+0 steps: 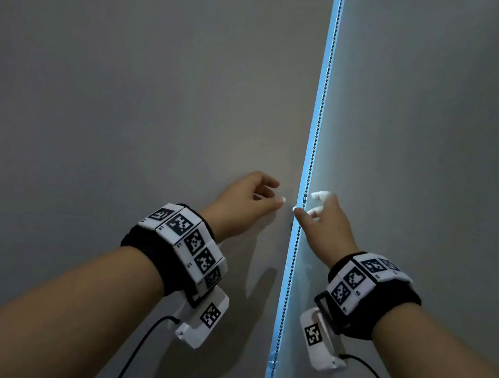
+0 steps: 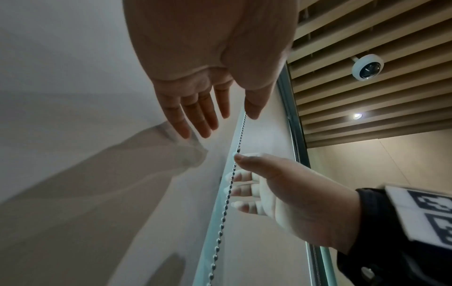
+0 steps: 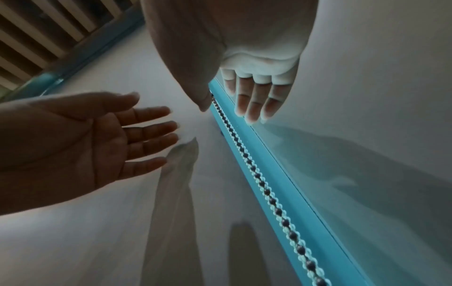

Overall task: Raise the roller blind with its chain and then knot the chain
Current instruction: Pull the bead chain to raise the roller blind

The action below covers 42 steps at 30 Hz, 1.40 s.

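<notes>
Two slack-fingered, empty hands, left hand (image 1: 248, 197) and right hand (image 1: 325, 217), flank the beaded metal chain (image 1: 319, 118).

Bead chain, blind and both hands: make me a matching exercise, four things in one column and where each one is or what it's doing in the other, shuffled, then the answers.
Things:
1. bead chain
2. left hand
3. right hand
4. roller blind

States:
A. fingers spread, off the chain, in front of the left panel
B. hangs straight down the bright gap
C. thumb tip at the chain, fingers open
D. grey fabric down, covering the window

Pairs: 1-B, 2-A, 3-C, 4-D
</notes>
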### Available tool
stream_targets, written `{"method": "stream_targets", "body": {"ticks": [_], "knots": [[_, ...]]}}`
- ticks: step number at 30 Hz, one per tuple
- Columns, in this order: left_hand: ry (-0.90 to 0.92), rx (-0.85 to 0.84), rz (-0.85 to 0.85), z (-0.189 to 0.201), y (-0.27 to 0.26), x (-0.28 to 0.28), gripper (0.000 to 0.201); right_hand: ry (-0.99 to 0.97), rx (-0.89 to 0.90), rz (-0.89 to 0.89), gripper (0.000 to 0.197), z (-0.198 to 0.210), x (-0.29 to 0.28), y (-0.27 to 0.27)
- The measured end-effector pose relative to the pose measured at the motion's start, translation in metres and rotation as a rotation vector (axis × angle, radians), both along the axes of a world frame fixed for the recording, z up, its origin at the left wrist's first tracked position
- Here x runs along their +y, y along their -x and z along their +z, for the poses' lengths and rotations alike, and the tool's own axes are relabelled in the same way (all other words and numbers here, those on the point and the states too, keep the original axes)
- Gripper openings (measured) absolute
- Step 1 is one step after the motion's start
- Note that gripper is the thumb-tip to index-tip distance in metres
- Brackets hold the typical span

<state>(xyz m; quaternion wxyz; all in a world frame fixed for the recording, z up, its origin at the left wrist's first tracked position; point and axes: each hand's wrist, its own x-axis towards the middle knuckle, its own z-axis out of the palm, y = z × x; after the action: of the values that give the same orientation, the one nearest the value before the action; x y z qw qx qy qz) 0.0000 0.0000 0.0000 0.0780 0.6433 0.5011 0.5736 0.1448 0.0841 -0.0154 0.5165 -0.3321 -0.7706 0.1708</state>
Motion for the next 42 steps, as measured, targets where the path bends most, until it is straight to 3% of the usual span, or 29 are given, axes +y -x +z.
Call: {"method": "stream_targets", "body": {"ticks": [6, 10, 17, 25, 37, 42], "knots": [[-0.022, -0.032, -0.049, 0.008, -0.017, 0.021, 0.034, -0.004, 0.021, 0.014, 0.015, -0.008, 0.014, 0.012], [-0.024, -0.054, -0.113, 0.022, -0.03, 0.03, 0.033, -0.037, 0.041, 0.038, 0.019, -0.02, 0.01, 0.012], [0.036, 0.037, -0.164, 0.039, -0.048, 0.036, 0.037, -0.109, 0.012, -0.073, 0.031, -0.029, -0.008, 0.009], [0.034, -0.185, -0.341, 0.047, -0.055, 0.023, 0.016, -0.136, -0.071, -0.146, 0.035, -0.046, -0.033, 0.016], [-0.016, -0.27, -0.39, 0.042, -0.058, -0.002, 0.023, -0.189, -0.238, -0.241, 0.032, -0.066, -0.064, 0.006], [-0.042, -0.332, -0.382, 0.059, -0.057, -0.01, 0.022, -0.17, -0.363, -0.231, 0.031, -0.091, -0.076, -0.001]]}}
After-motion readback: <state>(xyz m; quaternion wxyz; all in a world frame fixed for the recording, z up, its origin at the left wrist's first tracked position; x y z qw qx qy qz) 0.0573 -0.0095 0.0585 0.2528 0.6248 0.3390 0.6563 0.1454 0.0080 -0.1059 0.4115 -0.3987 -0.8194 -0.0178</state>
